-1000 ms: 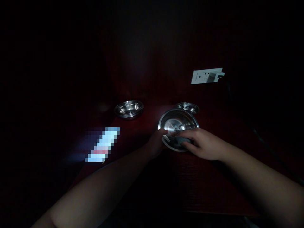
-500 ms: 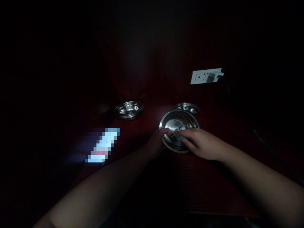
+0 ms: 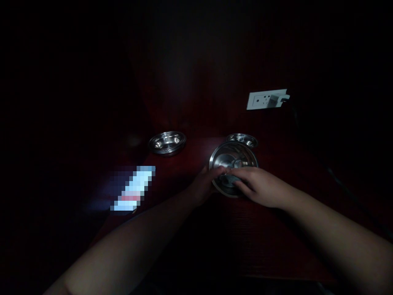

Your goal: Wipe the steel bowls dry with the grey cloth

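In a very dark room, a steel bowl (image 3: 235, 155) is tilted toward me on a dark red table (image 3: 270, 241). My left hand (image 3: 205, 184) grips the bowl's near left rim with the thumb over the edge. My right hand (image 3: 260, 186) is closed on a small grey cloth or pad (image 3: 229, 179) and presses it inside the bowl near the front. The fingers of both hands are curled.
A stack of steel bowls (image 3: 167, 142) sits at the back left, and another steel bowl (image 3: 242, 139) lies just behind the held one. A lit, blurred screen (image 3: 133, 188) lies on the left. A white socket with a plug (image 3: 267, 99) is on the back wall.
The held bowl has tipped up more steeply and looks smaller. Both hands have shifted slightly right and closer together, with the cloth moving inside the bowl.
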`<move>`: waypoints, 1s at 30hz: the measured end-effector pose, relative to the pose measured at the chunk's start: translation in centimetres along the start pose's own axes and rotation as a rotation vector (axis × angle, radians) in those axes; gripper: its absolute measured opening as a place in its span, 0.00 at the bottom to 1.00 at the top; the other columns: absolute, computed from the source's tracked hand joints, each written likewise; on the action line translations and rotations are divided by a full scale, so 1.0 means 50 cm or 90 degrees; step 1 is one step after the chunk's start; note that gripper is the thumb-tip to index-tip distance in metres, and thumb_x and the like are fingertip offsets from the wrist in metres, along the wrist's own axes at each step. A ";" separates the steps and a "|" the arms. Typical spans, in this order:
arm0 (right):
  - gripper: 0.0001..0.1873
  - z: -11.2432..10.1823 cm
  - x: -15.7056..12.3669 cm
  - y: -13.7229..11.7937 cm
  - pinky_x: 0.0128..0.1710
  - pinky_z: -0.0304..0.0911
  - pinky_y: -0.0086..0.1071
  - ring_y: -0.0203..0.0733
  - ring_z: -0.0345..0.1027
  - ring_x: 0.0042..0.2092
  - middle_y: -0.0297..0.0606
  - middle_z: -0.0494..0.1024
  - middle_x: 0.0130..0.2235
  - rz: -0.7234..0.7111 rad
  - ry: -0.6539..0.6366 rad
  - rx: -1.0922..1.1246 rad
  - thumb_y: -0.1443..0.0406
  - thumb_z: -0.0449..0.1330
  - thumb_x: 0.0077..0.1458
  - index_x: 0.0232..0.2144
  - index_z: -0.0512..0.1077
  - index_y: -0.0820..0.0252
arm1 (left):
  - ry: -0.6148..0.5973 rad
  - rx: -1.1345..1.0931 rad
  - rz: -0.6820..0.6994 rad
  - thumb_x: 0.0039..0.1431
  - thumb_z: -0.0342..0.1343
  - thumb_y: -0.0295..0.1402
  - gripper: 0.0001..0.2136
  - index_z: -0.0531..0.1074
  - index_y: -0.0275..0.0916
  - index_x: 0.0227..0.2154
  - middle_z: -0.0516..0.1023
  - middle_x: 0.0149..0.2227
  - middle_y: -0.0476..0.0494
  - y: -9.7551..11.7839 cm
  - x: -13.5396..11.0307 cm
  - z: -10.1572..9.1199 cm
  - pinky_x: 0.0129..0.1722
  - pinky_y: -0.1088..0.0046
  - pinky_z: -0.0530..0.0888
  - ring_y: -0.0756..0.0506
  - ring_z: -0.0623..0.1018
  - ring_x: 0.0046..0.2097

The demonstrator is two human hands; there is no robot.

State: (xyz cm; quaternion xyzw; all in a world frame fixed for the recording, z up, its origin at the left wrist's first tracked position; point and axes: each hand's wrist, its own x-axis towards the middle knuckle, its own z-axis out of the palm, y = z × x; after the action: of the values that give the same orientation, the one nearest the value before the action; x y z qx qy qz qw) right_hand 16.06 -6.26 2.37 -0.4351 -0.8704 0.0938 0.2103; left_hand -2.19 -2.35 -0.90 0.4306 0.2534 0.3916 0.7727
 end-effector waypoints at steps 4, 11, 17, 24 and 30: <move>0.15 0.001 -0.001 -0.001 0.48 0.66 0.44 0.50 0.72 0.47 0.46 0.78 0.47 0.001 0.033 0.003 0.68 0.51 0.60 0.48 0.70 0.61 | -0.058 0.022 0.008 0.44 0.68 0.32 0.25 0.71 0.37 0.47 0.78 0.40 0.42 0.011 -0.008 0.003 0.41 0.65 0.74 0.44 0.77 0.41; 0.15 0.005 0.004 -0.008 0.45 0.67 0.40 0.47 0.74 0.44 0.44 0.79 0.44 0.009 0.141 0.054 0.67 0.50 0.61 0.48 0.70 0.60 | -0.141 0.029 -0.031 0.40 0.70 0.27 0.33 0.67 0.42 0.52 0.77 0.45 0.40 0.011 -0.012 0.002 0.46 0.59 0.73 0.40 0.77 0.46; 0.13 0.012 0.010 -0.013 0.46 0.66 0.38 0.45 0.73 0.44 0.41 0.80 0.42 0.008 0.289 0.089 0.69 0.52 0.59 0.45 0.72 0.59 | -0.238 0.093 0.038 0.38 0.70 0.26 0.35 0.68 0.39 0.54 0.76 0.51 0.34 0.008 -0.022 0.021 0.54 0.54 0.68 0.34 0.71 0.57; 0.11 0.010 0.006 -0.022 0.44 0.68 0.34 0.42 0.74 0.42 0.40 0.80 0.41 -0.005 0.335 0.143 0.68 0.56 0.59 0.44 0.73 0.59 | -0.248 0.143 0.020 0.42 0.70 0.36 0.35 0.66 0.42 0.55 0.75 0.50 0.35 0.010 -0.025 0.024 0.44 0.59 0.74 0.38 0.77 0.48; 0.09 0.008 0.004 -0.020 0.47 0.67 0.32 0.43 0.74 0.47 0.41 0.79 0.45 -0.118 0.207 0.195 0.68 0.57 0.59 0.40 0.76 0.59 | -0.120 0.097 0.066 0.41 0.69 0.46 0.36 0.66 0.40 0.54 0.75 0.48 0.35 0.000 -0.020 0.009 0.43 0.65 0.74 0.39 0.77 0.47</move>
State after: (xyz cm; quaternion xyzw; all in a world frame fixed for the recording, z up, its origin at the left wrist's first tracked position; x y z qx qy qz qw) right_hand 15.04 -6.70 2.41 -0.3255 -0.8371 0.1338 0.4187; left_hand -2.41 -3.38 -0.62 0.5352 0.1858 0.3681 0.7372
